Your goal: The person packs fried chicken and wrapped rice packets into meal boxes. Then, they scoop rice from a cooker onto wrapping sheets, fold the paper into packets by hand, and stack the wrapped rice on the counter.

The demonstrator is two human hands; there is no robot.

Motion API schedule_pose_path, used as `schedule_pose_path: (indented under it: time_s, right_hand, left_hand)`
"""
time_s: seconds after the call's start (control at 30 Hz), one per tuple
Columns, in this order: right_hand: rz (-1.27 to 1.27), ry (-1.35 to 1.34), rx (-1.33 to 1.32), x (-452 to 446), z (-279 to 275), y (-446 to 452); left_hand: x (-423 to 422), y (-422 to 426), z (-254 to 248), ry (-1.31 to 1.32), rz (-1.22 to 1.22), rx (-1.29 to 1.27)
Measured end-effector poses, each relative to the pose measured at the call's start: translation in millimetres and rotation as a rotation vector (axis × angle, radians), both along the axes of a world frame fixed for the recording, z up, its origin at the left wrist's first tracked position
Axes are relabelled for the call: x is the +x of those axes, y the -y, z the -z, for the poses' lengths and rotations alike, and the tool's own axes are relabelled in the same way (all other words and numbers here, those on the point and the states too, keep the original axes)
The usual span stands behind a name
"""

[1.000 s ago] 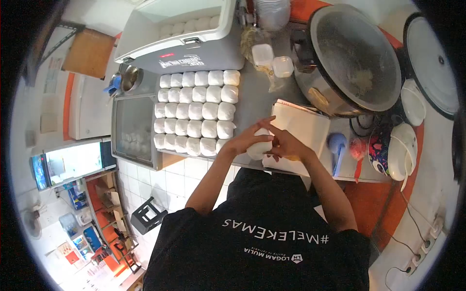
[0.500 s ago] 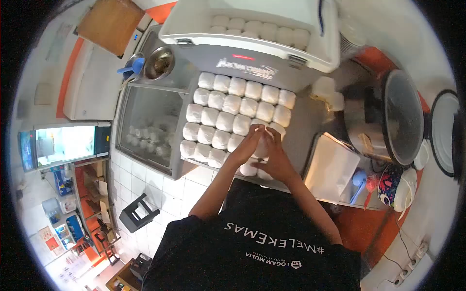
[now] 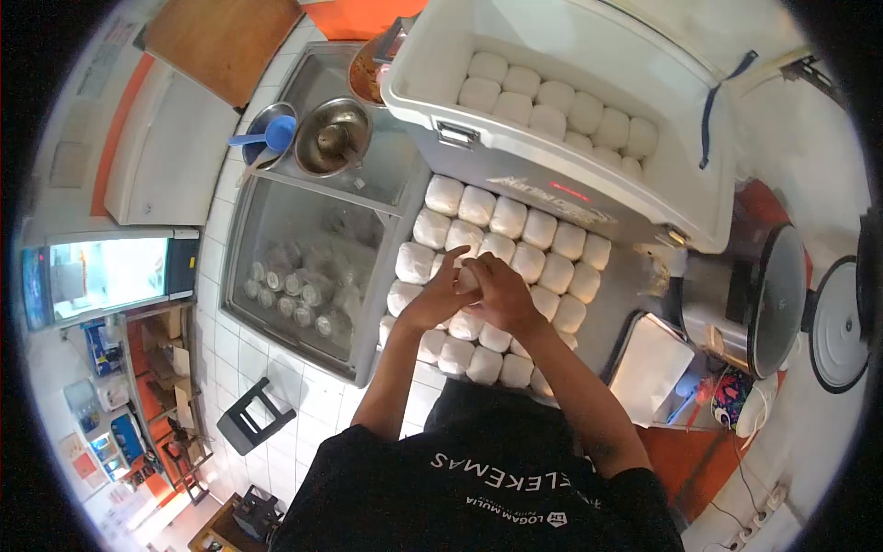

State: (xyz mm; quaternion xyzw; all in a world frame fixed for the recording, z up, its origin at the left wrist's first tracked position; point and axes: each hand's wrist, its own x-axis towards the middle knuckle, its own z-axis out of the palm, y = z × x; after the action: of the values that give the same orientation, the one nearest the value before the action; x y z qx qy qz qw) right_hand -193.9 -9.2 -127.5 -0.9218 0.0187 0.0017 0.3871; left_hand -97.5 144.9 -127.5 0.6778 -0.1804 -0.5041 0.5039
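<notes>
White rounded bundles (image 3: pixel 508 217), wrapped in what looks like thin plastic, stand in close rows before me. Above the middle of these rows, my left hand (image 3: pixel 443 296) and my right hand (image 3: pixel 502 293) meet, curled around one pale, white bundle (image 3: pixel 467 280). It is mostly hidden by my fingers. Both hands are closed on its sides. More such bundles (image 3: pixel 543 106) lie inside the open white cooler box (image 3: pixel 432 101) behind the rows.
Left stands a glass-topped freezer (image 3: pixel 303 212) with wrapped items inside. On it rest a metal bowl (image 3: pixel 317 138) and a blue scoop (image 3: pixel 279 134). To the right are a large metal pot (image 3: pixel 722 294), stacked paper sheets (image 3: pixel 651 363) and a round lid (image 3: pixel 839 327). A black stool (image 3: pixel 256 416) stands on the floor.
The view has shifted, so the cooler box and bundles appear larger and further right. My hands have moved from the right front of the rows to the left middle, with fingers closer together.
</notes>
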Motion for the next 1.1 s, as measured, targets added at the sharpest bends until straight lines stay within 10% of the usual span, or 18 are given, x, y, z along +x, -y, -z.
schedule_pose_path:
  time_s: [0.17, 0.27, 1.1]
  right_hand:
    - [0.000, 0.054, 0.183, 69.8, 7.5, -5.4]
    - [0.254, 0.138, 0.190, 79.1, 6.9, 1.4]
    - [0.504, 0.154, 0.257, 132.2, 101.8, -2.5]
  left_hand:
    - [57.8, -1.5, 9.8, -0.037, -0.250, 0.000]
    - [111.0, 4.8, 59.5, 0.432, -0.267, -0.090]
    - [156.8, 37.5, 166.0, 0.509, -0.237, -0.008]
